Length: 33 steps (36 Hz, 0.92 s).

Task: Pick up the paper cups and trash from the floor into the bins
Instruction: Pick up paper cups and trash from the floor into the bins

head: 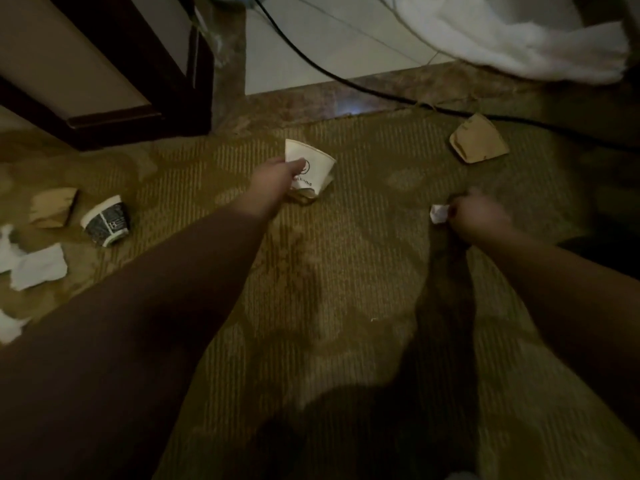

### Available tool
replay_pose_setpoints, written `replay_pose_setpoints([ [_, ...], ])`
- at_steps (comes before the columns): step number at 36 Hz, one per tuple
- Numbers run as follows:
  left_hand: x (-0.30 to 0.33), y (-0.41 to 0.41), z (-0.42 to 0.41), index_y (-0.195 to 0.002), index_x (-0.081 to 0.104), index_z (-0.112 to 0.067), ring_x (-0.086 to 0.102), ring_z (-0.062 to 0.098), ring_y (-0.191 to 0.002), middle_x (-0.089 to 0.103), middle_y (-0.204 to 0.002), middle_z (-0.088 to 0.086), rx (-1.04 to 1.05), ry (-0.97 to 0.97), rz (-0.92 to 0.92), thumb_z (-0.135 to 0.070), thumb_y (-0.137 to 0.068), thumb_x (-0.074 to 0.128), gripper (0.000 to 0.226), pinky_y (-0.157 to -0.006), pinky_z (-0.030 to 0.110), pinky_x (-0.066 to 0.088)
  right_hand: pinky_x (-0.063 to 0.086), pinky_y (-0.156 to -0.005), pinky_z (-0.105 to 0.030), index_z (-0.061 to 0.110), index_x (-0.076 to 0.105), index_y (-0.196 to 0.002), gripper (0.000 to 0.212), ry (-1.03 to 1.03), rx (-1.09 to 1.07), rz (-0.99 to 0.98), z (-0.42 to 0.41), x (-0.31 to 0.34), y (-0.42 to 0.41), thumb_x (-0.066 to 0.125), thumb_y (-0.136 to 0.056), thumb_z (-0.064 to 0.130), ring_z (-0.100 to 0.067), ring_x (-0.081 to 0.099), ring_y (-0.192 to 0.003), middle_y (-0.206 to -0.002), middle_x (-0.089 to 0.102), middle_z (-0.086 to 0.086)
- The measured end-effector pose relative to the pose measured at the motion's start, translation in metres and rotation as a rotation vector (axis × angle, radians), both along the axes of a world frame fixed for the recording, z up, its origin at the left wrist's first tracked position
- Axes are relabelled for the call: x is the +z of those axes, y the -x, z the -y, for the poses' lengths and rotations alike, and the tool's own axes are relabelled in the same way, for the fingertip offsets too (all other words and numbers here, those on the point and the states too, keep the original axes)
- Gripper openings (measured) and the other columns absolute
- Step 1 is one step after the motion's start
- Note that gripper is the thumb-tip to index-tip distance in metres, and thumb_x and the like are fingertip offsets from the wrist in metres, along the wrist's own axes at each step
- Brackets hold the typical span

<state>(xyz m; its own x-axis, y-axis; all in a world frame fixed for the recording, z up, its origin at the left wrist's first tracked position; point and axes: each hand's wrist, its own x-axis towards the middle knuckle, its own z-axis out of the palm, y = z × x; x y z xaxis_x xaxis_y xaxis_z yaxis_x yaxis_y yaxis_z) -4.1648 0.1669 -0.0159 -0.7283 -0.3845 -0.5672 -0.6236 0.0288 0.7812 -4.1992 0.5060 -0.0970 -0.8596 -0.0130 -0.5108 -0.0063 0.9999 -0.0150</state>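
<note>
Paper cups: dark cup (106,221) left, brown cup (479,139) by cable (346,81).

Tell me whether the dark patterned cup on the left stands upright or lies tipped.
Tipped. The dark patterned cup lies on its side on the carpet, white rim pointing up-left.

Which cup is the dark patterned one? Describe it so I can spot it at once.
Start at the dark wooden furniture base in the upper left and drop down the olive patterned carpet to the left edge. There, beside a flattened brown paper cup and above torn white paper scraps, lies the dark patterned paper cup. It alone is dark and uncrushed.
</note>
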Motion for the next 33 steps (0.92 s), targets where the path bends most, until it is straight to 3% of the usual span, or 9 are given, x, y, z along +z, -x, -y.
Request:
replay_pose_setpoints([
  [3, -0.010, 0.008, -0.003, -0.114, 0.064, -0.004, 0.066, 0.016, -0.079, 0.069, -0.109, 0.011, 0.000, 0.046, 0.058, -0.019, -0.090, 0.071, 0.029, -0.049, 0.024, 0.053, 0.050, -0.098, -0.044, 0.012, 0.067, -0.119, 0.031, 0.087, 0.004, -0.006, -0.003, -0.004, -0.019, 0.063, -0.094, 0.030, -0.036, 0.056, -0.114, -0.127, 0.054, -0.016],
  [7, -0.025, 0.004, -0.011, -0.123, 0.060, -0.003, 0.065, 0.020, -0.088, 0.067, -0.115, 0.011, -0.122, 0.212, 0.141, -0.019, -0.087, 0.074, 0.042, -0.056, 0.025, 0.051, 0.045, -0.095, -0.036, 0.015, 0.068, -0.116, 0.024, 0.092, 0.069, -0.137, -0.010, -0.006, -0.042, 0.055, -0.097, 0.019, -0.030, 0.055, -0.115, -0.125, 0.057, -0.011],
  [10, -0.032, 0.001, -0.019, -0.127, 0.060, -0.003, 0.065, 0.024, -0.105, 0.066, -0.122, 0.011, -0.171, 0.308, 0.108, -0.015, -0.087, 0.072, 0.044, -0.074, 0.028, 0.049, 0.046, -0.089, -0.036, 0.018, 0.069, -0.113, 0.023, 0.128, 0.093, -0.167, -0.018, -0.010, -0.047, 0.055, -0.096, 0.018, -0.030, 0.058, -0.110, -0.124, 0.056, -0.008],
  [16, -0.038, -0.006, -0.034, -0.132, 0.052, -0.003, 0.059, 0.028, -0.118, 0.059, -0.129, 0.012, -0.238, 0.495, 0.118, -0.023, -0.086, 0.072, 0.054, -0.092, 0.033, 0.048, 0.041, -0.075, -0.033, 0.015, 0.061, -0.116, 0.026, 0.188, 0.031, -0.171, -0.019, -0.007, -0.043, 0.053, -0.093, 0.009, -0.029, 0.059, -0.103, -0.120, 0.057, -0.009],
  [19, -0.039, -0.011, -0.042, -0.135, 0.044, -0.005, 0.054, 0.029, -0.123, 0.052, -0.136, 0.013, -0.267, 0.552, 0.107, -0.023, -0.088, 0.071, 0.057, -0.099, 0.038, 0.045, 0.037, -0.075, -0.032, 0.014, 0.058, -0.122, 0.029, 0.233, 0.004, -0.157, -0.018, -0.004, -0.041, 0.053, -0.094, 0.010, -0.032, 0.057, -0.106, -0.121, 0.055, -0.011],
  [26, -0.031, -0.017, -0.051, -0.126, 0.036, -0.009, 0.058, 0.032, -0.116, 0.057, -0.128, 0.015, -0.206, 0.506, 0.067, -0.014, -0.089, 0.069, 0.051, -0.093, 0.041, 0.048, 0.051, -0.088, -0.040, 0.017, 0.066, -0.121, 0.026, 0.249, -0.071, 0.049, -0.020, 0.015, -0.023, 0.054, -0.097, 0.013, -0.026, 0.061, -0.102, -0.116, 0.064, -0.011],
  [28, -0.027, -0.017, -0.054, -0.130, 0.040, -0.009, 0.059, 0.031, -0.116, 0.059, -0.128, 0.013, -0.183, 0.460, 0.063, -0.014, -0.088, 0.072, 0.053, -0.093, 0.040, 0.050, 0.054, -0.088, -0.041, 0.020, 0.066, -0.115, 0.019, 0.340, -0.229, 0.069, -0.020, 0.025, -0.010, 0.059, -0.097, 0.023, -0.023, 0.063, -0.097, -0.106, 0.066, -0.007],
  [31, -0.018, -0.017, -0.064, -0.129, 0.054, -0.010, 0.065, 0.026, -0.105, 0.065, -0.120, 0.010, -0.163, 0.332, 0.077, -0.014, -0.087, 0.073, 0.046, -0.082, 0.038, 0.055, 0.052, -0.075, -0.032, 0.022, 0.064, -0.110, 0.014, 0.562, -0.506, -0.057, -0.026, 0.036, 0.016, 0.059, -0.098, 0.028, -0.015, 0.062, -0.089, -0.100, 0.064, -0.002],
  [33, -0.011, -0.018, -0.076, -0.125, 0.059, -0.011, 0.066, 0.022, -0.092, 0.068, -0.113, 0.008, -0.108, 0.212, 0.075, -0.009, -0.088, 0.072, 0.039, -0.072, 0.039, 0.057, 0.056, -0.082, -0.037, 0.023, 0.065, -0.109, 0.015, 0.675, -0.642, -0.108, -0.031, 0.042, 0.035, 0.060, -0.097, 0.031, -0.018, 0.064, -0.095, -0.105, 0.065, -0.002],
])
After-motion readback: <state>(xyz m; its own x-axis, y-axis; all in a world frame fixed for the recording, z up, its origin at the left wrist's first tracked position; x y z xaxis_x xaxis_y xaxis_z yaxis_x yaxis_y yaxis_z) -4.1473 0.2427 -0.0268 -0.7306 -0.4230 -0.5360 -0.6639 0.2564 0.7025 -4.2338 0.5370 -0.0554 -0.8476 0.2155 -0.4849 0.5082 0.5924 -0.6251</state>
